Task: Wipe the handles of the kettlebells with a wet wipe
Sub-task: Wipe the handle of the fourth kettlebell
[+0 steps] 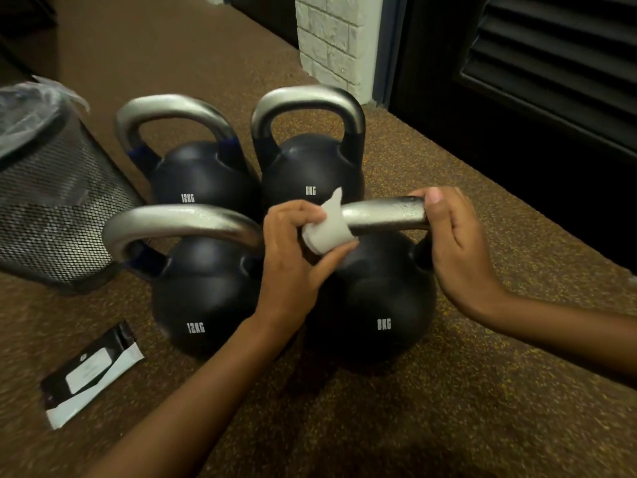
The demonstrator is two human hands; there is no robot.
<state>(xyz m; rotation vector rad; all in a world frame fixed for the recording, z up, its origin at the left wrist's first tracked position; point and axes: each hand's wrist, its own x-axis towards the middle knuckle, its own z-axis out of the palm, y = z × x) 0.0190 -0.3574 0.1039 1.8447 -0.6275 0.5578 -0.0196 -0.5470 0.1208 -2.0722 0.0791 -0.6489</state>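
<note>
Left hand (293, 250) grips a wet wipe (329, 232) round the handle (382, 213) of the lower-centre 8KG kettlebell (375, 298), right hand (455, 243) with grip closed on its other end; mid-wipe, it seems, a rightward sweep due next

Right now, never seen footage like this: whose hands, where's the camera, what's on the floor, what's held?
No machine here: a person works with two bare hands. The single picture comes from a wide-angle camera worn on their head, looking forward and down. Four black kettlebells stand on the speckled floor: the near 12KG kettlebell and far 12KG kettlebell on the left, the far 8KG kettlebell and near 8KG kettlebell on the right. The left hand holds a white wet wipe wrapped round the near 8KG one's steel handle. The right hand has its grip on the handle's other end. A mesh bin with a plastic liner stands at the left, and a wipe packet lies nearer the camera.
</note>
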